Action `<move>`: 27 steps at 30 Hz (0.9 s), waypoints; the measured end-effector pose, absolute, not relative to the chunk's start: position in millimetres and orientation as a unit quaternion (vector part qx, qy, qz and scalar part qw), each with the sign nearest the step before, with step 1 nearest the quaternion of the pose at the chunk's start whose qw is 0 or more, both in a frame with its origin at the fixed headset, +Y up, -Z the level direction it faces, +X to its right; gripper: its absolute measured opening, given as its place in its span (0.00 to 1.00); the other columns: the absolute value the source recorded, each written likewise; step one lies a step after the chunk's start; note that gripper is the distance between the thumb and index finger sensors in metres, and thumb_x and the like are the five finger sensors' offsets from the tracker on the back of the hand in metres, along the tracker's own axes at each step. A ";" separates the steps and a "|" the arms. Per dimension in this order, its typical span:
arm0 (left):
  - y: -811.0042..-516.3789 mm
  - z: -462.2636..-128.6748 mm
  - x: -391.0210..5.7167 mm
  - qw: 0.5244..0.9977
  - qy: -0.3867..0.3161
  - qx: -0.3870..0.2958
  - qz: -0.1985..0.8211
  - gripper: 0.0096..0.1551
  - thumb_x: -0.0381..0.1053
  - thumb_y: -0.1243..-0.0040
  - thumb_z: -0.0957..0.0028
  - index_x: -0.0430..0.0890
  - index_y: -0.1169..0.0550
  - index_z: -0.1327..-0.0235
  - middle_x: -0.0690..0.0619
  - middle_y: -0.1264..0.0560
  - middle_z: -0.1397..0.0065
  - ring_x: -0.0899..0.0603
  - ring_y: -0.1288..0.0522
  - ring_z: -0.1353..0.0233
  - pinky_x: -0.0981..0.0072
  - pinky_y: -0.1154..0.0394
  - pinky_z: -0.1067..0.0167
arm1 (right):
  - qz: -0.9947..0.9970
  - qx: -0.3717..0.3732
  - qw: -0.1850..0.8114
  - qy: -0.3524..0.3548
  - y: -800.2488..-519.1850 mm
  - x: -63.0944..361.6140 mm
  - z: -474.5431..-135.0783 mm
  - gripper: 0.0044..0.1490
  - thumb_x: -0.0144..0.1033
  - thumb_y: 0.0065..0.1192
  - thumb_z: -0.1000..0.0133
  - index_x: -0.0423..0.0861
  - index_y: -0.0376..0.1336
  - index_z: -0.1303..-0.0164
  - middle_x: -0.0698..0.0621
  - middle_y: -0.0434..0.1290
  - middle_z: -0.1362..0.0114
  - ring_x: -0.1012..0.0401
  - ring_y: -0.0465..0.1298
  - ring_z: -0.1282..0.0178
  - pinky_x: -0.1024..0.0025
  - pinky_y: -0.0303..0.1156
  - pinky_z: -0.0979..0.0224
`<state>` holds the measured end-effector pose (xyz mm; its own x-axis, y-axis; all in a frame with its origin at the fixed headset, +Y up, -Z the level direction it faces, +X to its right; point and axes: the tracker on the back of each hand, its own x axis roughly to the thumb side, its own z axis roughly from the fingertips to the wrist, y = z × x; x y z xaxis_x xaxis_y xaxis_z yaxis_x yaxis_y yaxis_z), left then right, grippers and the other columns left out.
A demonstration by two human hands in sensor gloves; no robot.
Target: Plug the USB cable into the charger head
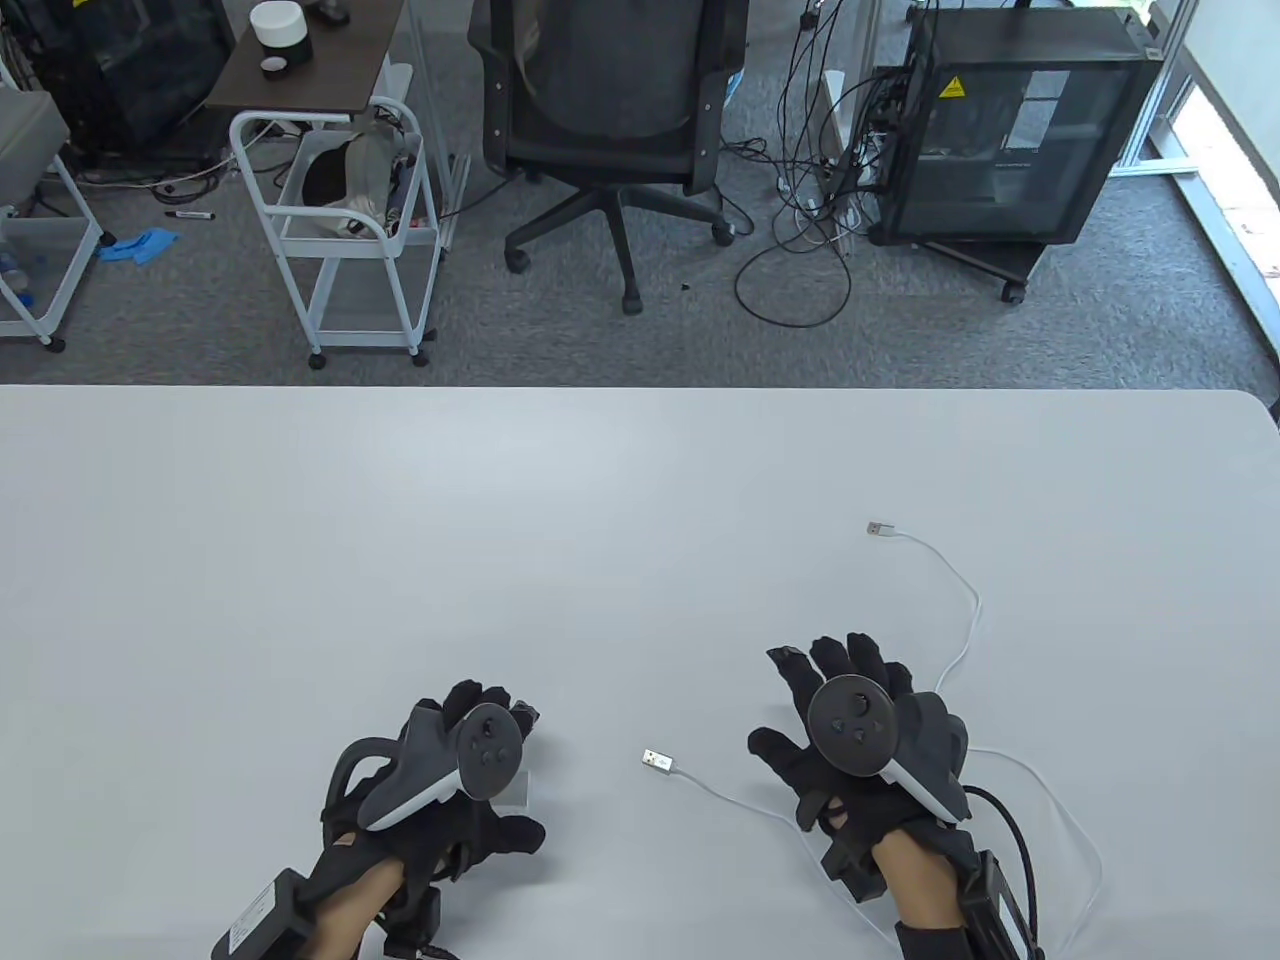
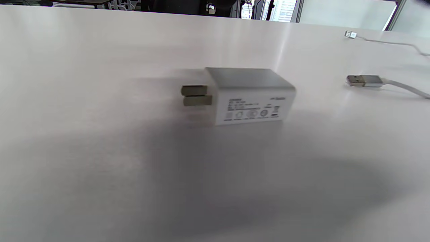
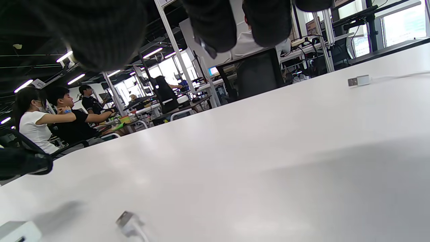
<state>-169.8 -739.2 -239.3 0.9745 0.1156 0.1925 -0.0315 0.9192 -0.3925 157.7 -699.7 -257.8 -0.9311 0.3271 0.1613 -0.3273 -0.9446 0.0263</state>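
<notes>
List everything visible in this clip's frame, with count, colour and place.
Charger head: one, white, on the table under the left hand, prongs pointing left in the left wrist view.
USB cable: one, white, looping past the right hand; near plug between the hands, far plug farther back.
Table: one, white.
Office chair: one, black, behind the table.
Cart: one, white, left of the chair.
Left hand: black glove, over the charger.
Right hand: black glove, fingers spread.

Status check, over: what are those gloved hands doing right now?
Both hands empty: left hand above charger head, right hand open. USB cable plug lies between them, unplugged. Nothing blocking.
</notes>
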 end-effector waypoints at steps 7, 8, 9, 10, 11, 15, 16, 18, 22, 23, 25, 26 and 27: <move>-761.2 -243.8 -155.7 0.969 -0.085 -0.233 -0.020 0.64 0.70 0.37 0.85 0.60 0.48 0.30 0.60 0.46 0.17 0.45 0.46 0.14 0.49 0.48 0.16 | 0.980 0.092 0.178 0.013 -701.7 154.3 -258.2 0.57 0.64 0.57 0.61 0.46 0.53 0.24 0.33 0.57 0.16 0.33 0.49 0.19 0.31 0.43 0.26; -769.5 -246.6 -155.9 0.964 -0.075 -0.253 -0.020 0.63 0.68 0.36 0.83 0.60 0.48 0.31 0.61 0.46 0.17 0.46 0.47 0.13 0.49 0.49 0.16 | 0.980 0.093 0.177 0.014 -702.0 153.8 -258.2 0.57 0.64 0.57 0.61 0.46 0.53 0.24 0.33 0.57 0.16 0.33 0.49 0.19 0.31 0.43 0.26; -779.2 -249.2 -156.6 0.959 -0.062 -0.276 -0.024 0.62 0.66 0.35 0.82 0.60 0.49 0.31 0.61 0.47 0.18 0.46 0.48 0.13 0.49 0.50 0.16 | 0.980 0.093 0.177 0.015 -702.4 153.2 -258.3 0.57 0.64 0.57 0.61 0.46 0.53 0.24 0.33 0.57 0.17 0.33 0.49 0.19 0.31 0.43 0.26; -784.6 -250.2 -156.6 0.957 -0.054 -0.282 -0.032 0.60 0.65 0.35 0.80 0.62 0.49 0.31 0.63 0.53 0.19 0.48 0.51 0.14 0.51 0.51 0.15 | 0.980 0.094 0.177 0.016 -702.8 152.7 -258.3 0.57 0.64 0.57 0.61 0.46 0.53 0.24 0.33 0.57 0.17 0.33 0.49 0.19 0.31 0.43 0.26; -781.6 -249.5 -156.0 0.963 -0.045 -0.260 -0.044 0.59 0.67 0.37 0.82 0.65 0.50 0.33 0.65 0.53 0.20 0.50 0.51 0.15 0.52 0.51 0.14 | 0.980 0.095 0.175 0.019 -703.1 152.1 -258.0 0.57 0.64 0.57 0.61 0.46 0.53 0.24 0.33 0.57 0.17 0.33 0.49 0.19 0.31 0.43 0.26; -780.6 -246.9 -153.0 0.971 -0.055 -0.231 -0.042 0.48 0.63 0.38 0.75 0.65 0.42 0.37 0.65 0.47 0.19 0.49 0.45 0.14 0.53 0.47 0.13 | 0.980 0.095 0.175 0.020 -703.4 151.6 -258.0 0.57 0.64 0.57 0.61 0.46 0.53 0.24 0.33 0.57 0.17 0.33 0.49 0.19 0.31 0.44 0.26; -782.1 -245.2 -153.2 0.974 -0.054 -0.217 -0.046 0.46 0.63 0.39 0.74 0.65 0.41 0.37 0.66 0.46 0.20 0.50 0.44 0.14 0.55 0.47 0.12 | 0.980 0.095 0.174 0.021 -703.7 151.5 -258.0 0.57 0.64 0.57 0.61 0.46 0.53 0.24 0.33 0.57 0.17 0.33 0.49 0.19 0.31 0.44 0.26; -783.4 -243.8 -155.0 0.974 -0.060 -0.216 -0.044 0.45 0.64 0.40 0.74 0.65 0.41 0.39 0.67 0.46 0.20 0.50 0.45 0.14 0.55 0.48 0.12 | 0.980 0.095 0.173 0.023 -703.7 151.2 -257.7 0.57 0.64 0.57 0.61 0.46 0.53 0.24 0.33 0.57 0.17 0.33 0.49 0.19 0.31 0.44 0.26; -779.5 -245.1 -153.4 0.975 -0.061 -0.204 -0.054 0.44 0.63 0.39 0.75 0.66 0.38 0.39 0.67 0.42 0.21 0.51 0.41 0.15 0.56 0.44 0.12 | 0.980 0.096 0.173 0.025 -703.8 150.9 -257.7 0.57 0.64 0.57 0.61 0.46 0.53 0.24 0.33 0.57 0.17 0.33 0.49 0.19 0.31 0.44 0.26; -776.5 -245.4 -152.1 0.976 -0.064 -0.198 -0.057 0.44 0.62 0.38 0.76 0.65 0.37 0.39 0.66 0.40 0.22 0.51 0.39 0.15 0.56 0.42 0.13 | 0.980 0.095 0.173 0.026 -703.8 150.9 -257.7 0.57 0.64 0.57 0.61 0.46 0.53 0.24 0.33 0.57 0.17 0.33 0.49 0.19 0.31 0.44 0.26; -767.2 -245.6 -150.8 0.980 -0.072 -0.177 -0.058 0.44 0.61 0.37 0.77 0.63 0.34 0.40 0.65 0.32 0.25 0.51 0.31 0.18 0.56 0.36 0.15 | 0.980 0.094 0.172 0.027 -703.9 151.2 -258.0 0.57 0.64 0.57 0.61 0.46 0.53 0.24 0.33 0.57 0.17 0.33 0.49 0.19 0.31 0.44 0.26; -763.1 -245.4 -151.2 0.981 -0.075 -0.168 -0.053 0.44 0.61 0.37 0.78 0.62 0.33 0.40 0.65 0.27 0.29 0.51 0.26 0.21 0.57 0.32 0.17 | 0.980 0.094 0.172 0.027 -704.0 151.4 -258.2 0.57 0.64 0.57 0.61 0.46 0.53 0.24 0.33 0.57 0.17 0.33 0.49 0.19 0.31 0.44 0.26; -758.0 -244.4 -152.0 0.983 -0.081 -0.161 -0.041 0.44 0.61 0.36 0.79 0.61 0.32 0.41 0.64 0.23 0.32 0.51 0.22 0.25 0.57 0.30 0.20 | 0.980 0.093 0.172 0.027 -704.0 151.9 -258.5 0.57 0.64 0.57 0.61 0.46 0.53 0.24 0.33 0.57 0.17 0.33 0.49 0.19 0.31 0.44 0.26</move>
<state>-152.0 -758.0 -244.4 0.9837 -0.0538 0.1715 0.1056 0.9451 -0.3093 151.9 -704.0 -258.5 -0.9237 0.3421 0.1726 -0.3319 -0.9394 0.0857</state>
